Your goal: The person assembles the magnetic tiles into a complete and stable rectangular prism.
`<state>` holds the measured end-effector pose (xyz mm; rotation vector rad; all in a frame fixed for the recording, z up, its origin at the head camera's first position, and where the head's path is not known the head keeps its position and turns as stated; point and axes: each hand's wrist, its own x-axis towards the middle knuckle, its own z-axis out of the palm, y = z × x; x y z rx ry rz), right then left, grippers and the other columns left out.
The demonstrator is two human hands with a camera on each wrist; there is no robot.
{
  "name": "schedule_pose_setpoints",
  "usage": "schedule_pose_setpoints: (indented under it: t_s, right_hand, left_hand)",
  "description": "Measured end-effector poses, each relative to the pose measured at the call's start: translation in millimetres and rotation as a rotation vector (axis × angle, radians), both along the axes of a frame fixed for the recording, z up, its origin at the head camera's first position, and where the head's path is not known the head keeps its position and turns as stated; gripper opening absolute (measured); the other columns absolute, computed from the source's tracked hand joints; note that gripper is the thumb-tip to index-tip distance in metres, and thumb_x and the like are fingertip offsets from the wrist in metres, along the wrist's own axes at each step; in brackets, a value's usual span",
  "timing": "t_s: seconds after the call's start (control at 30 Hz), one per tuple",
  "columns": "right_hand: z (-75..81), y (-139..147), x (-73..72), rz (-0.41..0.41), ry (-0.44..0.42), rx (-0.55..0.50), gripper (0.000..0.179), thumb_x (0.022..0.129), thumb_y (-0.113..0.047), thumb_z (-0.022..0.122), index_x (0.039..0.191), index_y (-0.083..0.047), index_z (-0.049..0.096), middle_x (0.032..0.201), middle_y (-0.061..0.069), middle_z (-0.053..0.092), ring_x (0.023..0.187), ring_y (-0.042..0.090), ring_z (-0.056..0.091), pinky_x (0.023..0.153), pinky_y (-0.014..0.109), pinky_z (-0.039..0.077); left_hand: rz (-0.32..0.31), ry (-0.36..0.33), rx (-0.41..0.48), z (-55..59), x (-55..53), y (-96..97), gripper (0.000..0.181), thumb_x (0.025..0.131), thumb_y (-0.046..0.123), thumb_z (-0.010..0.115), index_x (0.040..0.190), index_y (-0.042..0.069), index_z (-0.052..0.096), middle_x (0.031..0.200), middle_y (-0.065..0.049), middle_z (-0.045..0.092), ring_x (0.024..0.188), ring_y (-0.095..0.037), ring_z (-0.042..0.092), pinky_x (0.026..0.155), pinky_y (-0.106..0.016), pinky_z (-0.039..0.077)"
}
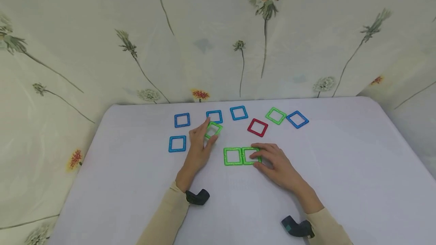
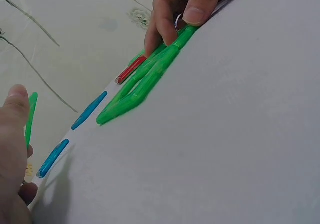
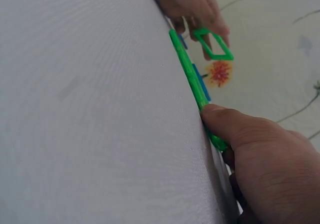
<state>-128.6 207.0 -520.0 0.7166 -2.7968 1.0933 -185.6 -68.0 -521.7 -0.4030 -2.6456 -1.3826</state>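
Observation:
My left hand [image 1: 200,144] pinches a green square magnetic tile frame [image 1: 219,126] between thumb and fingers. In the right wrist view that green tile [image 3: 227,58] is held tilted, off the table. Two more green square tiles [image 1: 233,164] lie flat, edge to edge, on the white cloth. My right hand [image 1: 277,165] holds the right one of this pair, thumb at its near edge and fingers at its far edge and over its opening. In the left wrist view the joined pair [image 2: 145,86] runs from my right hand towards the lower left.
Blue square tiles [image 1: 177,150] [image 1: 182,125] lie left of my left hand, with another blue tile [image 1: 219,112] just beyond it. Farther right are a blue tile [image 1: 239,118], a red tile [image 1: 257,134], a green tile [image 1: 268,116] and a blue tile [image 1: 297,127]. Flower-patterned fabric [image 1: 211,63] hangs behind the table.

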Motion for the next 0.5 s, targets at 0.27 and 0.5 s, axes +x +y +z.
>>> schedule_pose_setpoints:
  t_s: [0.27,0.5]
  right_hand:
    - [-0.7,0.8,-0.2,0.001,0.006,-0.005,0.027,0.085,-0.019,0.07,0.11,-0.027,0.064,0.138,-0.003,0.049,0.128,0.015,0.037,0.101,0.045,0.032]
    - [-0.3,-0.3,0.8,-0.002,0.016,-0.021,0.028,0.083,-0.016,0.071,0.109,-0.027,0.065,0.137,-0.002,0.051,0.128,0.017,0.038,0.1,0.047,0.033]
  left_hand:
    - [-0.032,-0.138,0.241,-1.5,-3.1,-3.5,0.059,0.096,0.051,0.042,0.148,0.041,0.017,0.146,0.013,0.038,0.114,-0.017,0.042,0.088,-0.037,0.043]
    - [-0.139,-0.355,0.739,4.2,-5.3,-6.6,0.052,0.1,0.04,0.04,0.148,0.04,0.021,0.148,0.004,0.037,0.114,-0.026,0.042,0.083,-0.025,0.041]
